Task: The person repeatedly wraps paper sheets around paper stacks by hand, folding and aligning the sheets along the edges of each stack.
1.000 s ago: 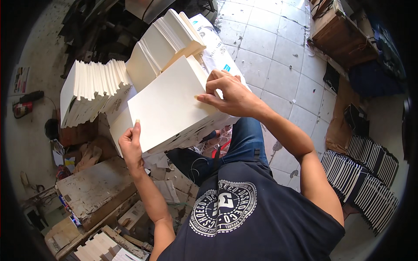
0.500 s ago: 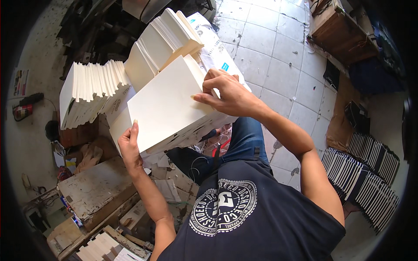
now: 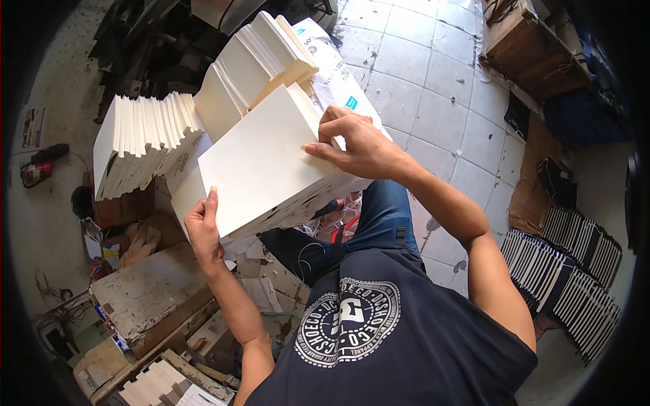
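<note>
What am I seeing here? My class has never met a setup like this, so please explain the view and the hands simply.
There is no machine, just a person's bare hands. The view comes from a wide fisheye camera worn on the head, looking down, so straight edges bend near the rim. The left hand grips the near left corner of a cream-topped stack, thumb on top. The right hand holds its right edge. Beside it stand fanned pages; behind are more cream stacks, next to white printed wrapping.
</note>
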A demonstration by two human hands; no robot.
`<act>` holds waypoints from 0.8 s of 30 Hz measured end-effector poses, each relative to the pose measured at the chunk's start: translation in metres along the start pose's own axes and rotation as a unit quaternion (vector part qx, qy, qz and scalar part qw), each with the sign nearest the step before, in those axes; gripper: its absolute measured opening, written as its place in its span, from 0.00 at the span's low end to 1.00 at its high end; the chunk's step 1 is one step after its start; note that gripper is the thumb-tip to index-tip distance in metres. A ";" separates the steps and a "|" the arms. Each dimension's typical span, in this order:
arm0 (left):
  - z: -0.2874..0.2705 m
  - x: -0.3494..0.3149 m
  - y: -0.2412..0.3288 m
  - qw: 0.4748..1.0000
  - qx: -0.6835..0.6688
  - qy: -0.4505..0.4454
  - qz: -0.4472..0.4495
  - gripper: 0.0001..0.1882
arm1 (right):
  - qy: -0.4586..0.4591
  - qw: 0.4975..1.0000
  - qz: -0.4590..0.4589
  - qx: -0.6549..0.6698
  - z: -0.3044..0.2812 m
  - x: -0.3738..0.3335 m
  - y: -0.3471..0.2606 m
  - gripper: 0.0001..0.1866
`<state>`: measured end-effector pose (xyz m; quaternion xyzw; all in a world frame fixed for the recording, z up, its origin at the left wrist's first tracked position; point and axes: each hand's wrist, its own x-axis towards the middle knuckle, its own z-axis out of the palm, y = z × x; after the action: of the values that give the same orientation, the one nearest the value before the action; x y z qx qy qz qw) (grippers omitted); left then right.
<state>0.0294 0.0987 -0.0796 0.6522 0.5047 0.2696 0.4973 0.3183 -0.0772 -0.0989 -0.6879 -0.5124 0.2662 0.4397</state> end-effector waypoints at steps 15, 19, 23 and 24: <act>0.001 -0.002 0.001 1.000 0.006 -0.001 0.008 0.23 | 0.004 1.000 -0.014 0.017 -0.003 0.000 0.001 0.21; 0.000 -0.002 0.000 1.000 0.008 0.004 0.014 0.23 | 0.003 1.000 0.002 0.023 -0.004 -0.009 -0.004 0.19; 0.001 -0.004 0.001 1.000 0.006 0.007 0.011 0.23 | 0.124 0.990 -0.063 0.007 0.001 -0.039 -0.009 0.31; 0.002 -0.005 0.002 1.000 0.003 0.008 0.012 0.23 | 0.161 0.982 -0.096 -0.024 0.003 -0.046 -0.012 0.37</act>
<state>0.0301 0.0938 -0.0774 0.6576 0.5014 0.2791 0.4881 0.2946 -0.1178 -0.0936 -0.6796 -0.5050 0.0959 0.5233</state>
